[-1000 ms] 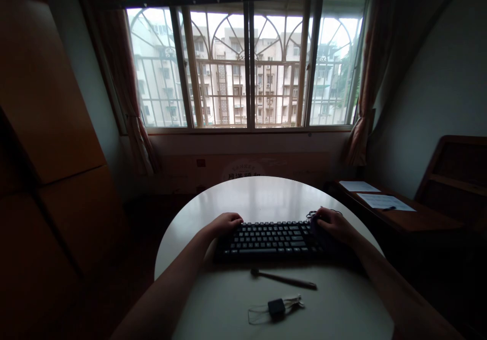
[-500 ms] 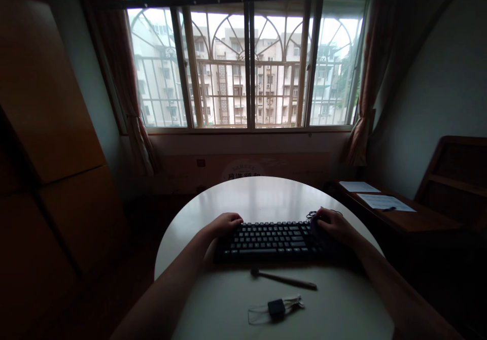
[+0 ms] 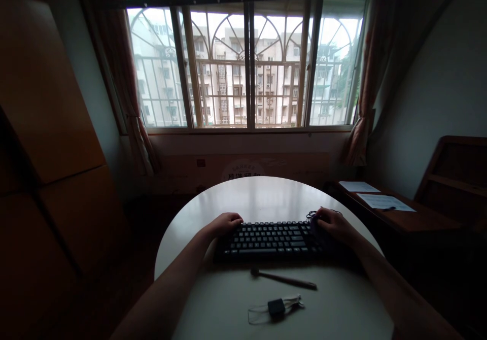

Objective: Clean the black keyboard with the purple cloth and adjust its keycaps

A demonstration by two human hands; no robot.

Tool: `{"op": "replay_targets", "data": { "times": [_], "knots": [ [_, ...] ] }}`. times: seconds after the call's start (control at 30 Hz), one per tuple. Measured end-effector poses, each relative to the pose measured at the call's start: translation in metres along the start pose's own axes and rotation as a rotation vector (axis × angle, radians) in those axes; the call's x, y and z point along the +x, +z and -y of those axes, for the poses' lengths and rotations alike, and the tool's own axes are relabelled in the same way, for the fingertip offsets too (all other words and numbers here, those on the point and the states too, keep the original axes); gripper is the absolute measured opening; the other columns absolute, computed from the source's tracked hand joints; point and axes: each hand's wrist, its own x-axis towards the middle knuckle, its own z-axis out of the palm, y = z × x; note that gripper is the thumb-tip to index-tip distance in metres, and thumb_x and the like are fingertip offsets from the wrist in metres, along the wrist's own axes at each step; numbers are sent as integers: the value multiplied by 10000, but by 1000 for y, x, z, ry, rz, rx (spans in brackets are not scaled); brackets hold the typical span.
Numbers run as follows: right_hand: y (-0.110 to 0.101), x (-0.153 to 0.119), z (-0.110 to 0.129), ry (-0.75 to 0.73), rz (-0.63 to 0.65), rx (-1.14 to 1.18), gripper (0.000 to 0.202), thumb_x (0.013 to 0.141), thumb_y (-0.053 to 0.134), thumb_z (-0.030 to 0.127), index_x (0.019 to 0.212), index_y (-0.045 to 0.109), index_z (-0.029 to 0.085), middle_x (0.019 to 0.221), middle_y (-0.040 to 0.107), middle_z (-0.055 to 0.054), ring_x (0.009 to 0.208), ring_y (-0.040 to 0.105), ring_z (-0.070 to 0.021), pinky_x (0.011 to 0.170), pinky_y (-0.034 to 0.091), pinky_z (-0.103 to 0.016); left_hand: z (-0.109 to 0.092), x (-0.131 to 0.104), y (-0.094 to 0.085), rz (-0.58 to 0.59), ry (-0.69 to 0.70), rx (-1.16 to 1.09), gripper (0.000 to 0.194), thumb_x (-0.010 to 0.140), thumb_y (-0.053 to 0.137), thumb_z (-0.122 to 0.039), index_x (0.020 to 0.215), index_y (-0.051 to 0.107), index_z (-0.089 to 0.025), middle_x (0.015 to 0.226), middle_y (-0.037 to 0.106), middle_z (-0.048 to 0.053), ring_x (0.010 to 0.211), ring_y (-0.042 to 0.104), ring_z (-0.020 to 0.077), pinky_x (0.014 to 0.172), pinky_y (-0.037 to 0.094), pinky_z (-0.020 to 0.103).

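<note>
A black keyboard (image 3: 266,238) lies on the round white table in front of me. My left hand (image 3: 227,221) is closed at its back left corner, with fingers curled over the edge. At the right end, my right hand (image 3: 333,223) is closed on a dark cloth (image 3: 316,228) that lies against the keys. The cloth is dim, and its lower part merges with the keyboard's shadowed right side. A thin coiled cable (image 3: 312,214) shows behind the keyboard by my right fingers. Nearer me lie a slim long-handled brush (image 3: 285,279) and a wire keycap puller (image 3: 276,308) with a black grip.
The white table (image 3: 213,203) has a curved far edge. To the right, a wooden desk (image 3: 418,221) bears papers (image 3: 386,202) and a pen (image 3: 388,208). A wooden cabinet (image 3: 57,127) stands at the left. A barred window (image 3: 247,76) with tied curtains is ahead.
</note>
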Motion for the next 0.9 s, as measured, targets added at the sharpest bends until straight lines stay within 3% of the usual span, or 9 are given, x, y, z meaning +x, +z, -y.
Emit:
{"op": "replay_targets", "data": {
  "times": [0.47, 0.9],
  "knots": [
    [0, 0, 2, -4, -10, -48, 152, 804, 536, 313, 884, 623, 218, 838, 689, -21, 785, 641, -211, 734, 478, -320, 8, 5, 2, -9, 23, 16, 385, 847, 470, -455, 999, 701, -187, 1011, 711, 48, 934, 634, 220, 801, 461, 275],
    [2, 0, 2, 9, 47, -73, 162, 754, 587, 318, 873, 649, 227, 816, 711, -18, 809, 658, -235, 767, 484, -346, 2, 2, 1, 1, 10, 3, 403, 837, 464, -464, 998, 700, -179, 1008, 710, 55, 932, 634, 224, 792, 465, 281]
  ]
}}
